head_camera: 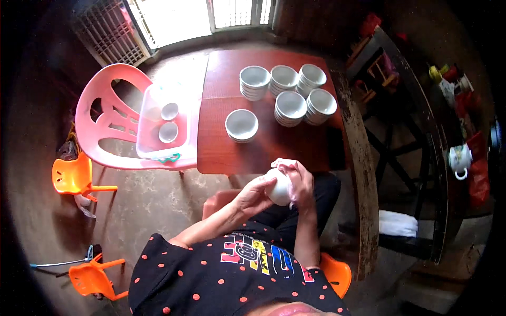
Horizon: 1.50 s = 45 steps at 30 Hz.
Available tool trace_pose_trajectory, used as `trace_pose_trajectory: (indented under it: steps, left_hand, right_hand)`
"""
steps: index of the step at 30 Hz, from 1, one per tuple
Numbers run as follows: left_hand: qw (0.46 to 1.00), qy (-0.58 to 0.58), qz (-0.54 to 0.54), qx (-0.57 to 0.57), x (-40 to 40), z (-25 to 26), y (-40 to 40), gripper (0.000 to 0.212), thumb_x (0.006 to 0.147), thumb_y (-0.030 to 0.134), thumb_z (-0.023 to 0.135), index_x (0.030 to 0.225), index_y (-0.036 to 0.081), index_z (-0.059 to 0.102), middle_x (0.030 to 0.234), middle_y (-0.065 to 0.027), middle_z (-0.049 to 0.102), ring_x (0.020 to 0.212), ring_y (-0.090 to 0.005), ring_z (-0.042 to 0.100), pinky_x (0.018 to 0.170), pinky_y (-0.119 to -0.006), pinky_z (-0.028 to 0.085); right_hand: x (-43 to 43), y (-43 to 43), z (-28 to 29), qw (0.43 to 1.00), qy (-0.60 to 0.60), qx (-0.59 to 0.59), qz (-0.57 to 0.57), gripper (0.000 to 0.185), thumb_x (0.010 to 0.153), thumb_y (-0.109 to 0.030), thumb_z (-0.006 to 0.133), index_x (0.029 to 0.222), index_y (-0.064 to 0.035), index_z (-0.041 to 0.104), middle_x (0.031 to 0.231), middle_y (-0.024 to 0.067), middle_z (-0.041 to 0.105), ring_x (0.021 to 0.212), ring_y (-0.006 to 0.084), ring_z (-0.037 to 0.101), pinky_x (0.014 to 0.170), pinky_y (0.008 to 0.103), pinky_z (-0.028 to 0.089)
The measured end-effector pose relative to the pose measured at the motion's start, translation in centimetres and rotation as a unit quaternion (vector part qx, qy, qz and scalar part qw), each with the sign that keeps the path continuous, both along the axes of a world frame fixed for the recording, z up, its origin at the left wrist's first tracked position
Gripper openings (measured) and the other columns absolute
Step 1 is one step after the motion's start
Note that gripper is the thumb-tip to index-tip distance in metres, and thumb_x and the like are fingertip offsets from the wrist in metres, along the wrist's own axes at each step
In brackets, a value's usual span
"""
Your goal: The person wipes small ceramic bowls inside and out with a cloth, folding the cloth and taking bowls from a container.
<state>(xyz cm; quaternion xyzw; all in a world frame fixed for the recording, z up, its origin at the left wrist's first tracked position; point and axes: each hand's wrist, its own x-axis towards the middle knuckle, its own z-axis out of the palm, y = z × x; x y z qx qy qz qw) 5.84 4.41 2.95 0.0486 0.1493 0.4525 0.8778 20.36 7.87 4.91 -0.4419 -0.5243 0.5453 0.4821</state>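
Observation:
My left hand (256, 194) grips the side of a white bowl (278, 190) above my lap, just off the near table edge. My right hand (301, 179) holds a thin pinkish-white cloth (292, 193) against the bowl's other side; part of the cloth is hidden by the fingers. On the reddish-brown wooden table (213, 158) a short stack of white bowls (241, 125) stands nearest to my hands. Several taller stacks of white bowls (290, 107) stand close together behind it, to the right.
Left of the table, a pink plastic chair (89, 114) bears a clear plastic box (148, 148) with two white bowls (168, 132) inside. Orange plastic stools (72, 173) stand on the floor at left. A worn wooden beam (361, 177) runs along the table's right side.

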Motion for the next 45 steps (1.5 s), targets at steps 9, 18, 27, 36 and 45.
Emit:
trace_pose_trajectory:
  steps: [9,18,27,36,45]
  left_hand:
    - [0.999,0.021,0.023,0.008,-1.1,-1.5,0.4,0.042,0.09,0.022,0.057,0.126,0.003,0.046,0.117,-0.0101,0.056,0.106,-0.0202,0.056,0.094,-0.037,0.046]
    - [0.974,0.156,-0.048,0.157,-1.5,-0.9,0.2,0.038,0.085,0.012,0.063,0.119,0.003,0.049,0.111,-0.0075,0.058,0.101,-0.0172,0.057,0.09,-0.033,0.046]
    - [0.852,0.36,-0.159,0.346,-2.0,1.7,-0.5,0.026,0.086,0.006,0.062,0.109,-0.003,0.057,0.091,-0.002,0.06,0.088,-0.0105,0.053,0.082,-0.028,0.045]
    - [0.958,0.156,-0.162,0.18,-2.3,1.6,1.0,0.036,0.082,0.017,0.069,0.109,-0.003,0.058,0.105,-0.0066,0.063,0.097,-0.014,0.059,0.089,-0.03,0.046]
    - [0.893,0.327,-0.086,0.298,-1.5,2.4,1.7,0.035,0.078,0.009,0.072,0.109,-0.003,0.061,0.102,-0.0042,0.064,0.094,-0.0104,0.056,0.088,-0.028,0.045]
  right_hand:
    - [-1.9,-2.3,0.6,0.888,-0.313,0.329,-0.067,0.025,0.085,-0.022,0.055,0.105,-0.009,0.063,0.12,0.0136,0.056,0.113,0.0359,0.05,0.098,0.0463,0.038]
    - [-1.0,-1.6,2.5,0.922,-0.286,0.261,0.021,0.033,0.085,-0.021,0.05,0.109,-0.0025,0.062,0.114,0.0147,0.061,0.117,0.034,0.05,0.099,0.0428,0.037]
    - [0.3,0.3,-2.0,0.98,0.084,0.12,0.137,0.023,0.088,-0.019,0.052,0.101,-0.0022,0.061,0.099,0.0164,0.062,0.088,0.0244,0.061,0.078,0.037,0.051]
    - [1.0,-0.1,1.2,0.988,0.037,0.014,0.146,0.031,0.089,-0.027,0.048,0.099,-0.0003,0.061,0.098,0.0123,0.06,0.091,0.0202,0.058,0.084,0.0321,0.046]
    - [-1.5,-0.8,-3.8,0.977,0.1,0.135,-0.129,0.044,0.088,-0.037,0.055,0.117,-0.0037,0.051,0.115,0.0073,0.049,0.11,0.0199,0.05,0.094,0.0333,0.042]
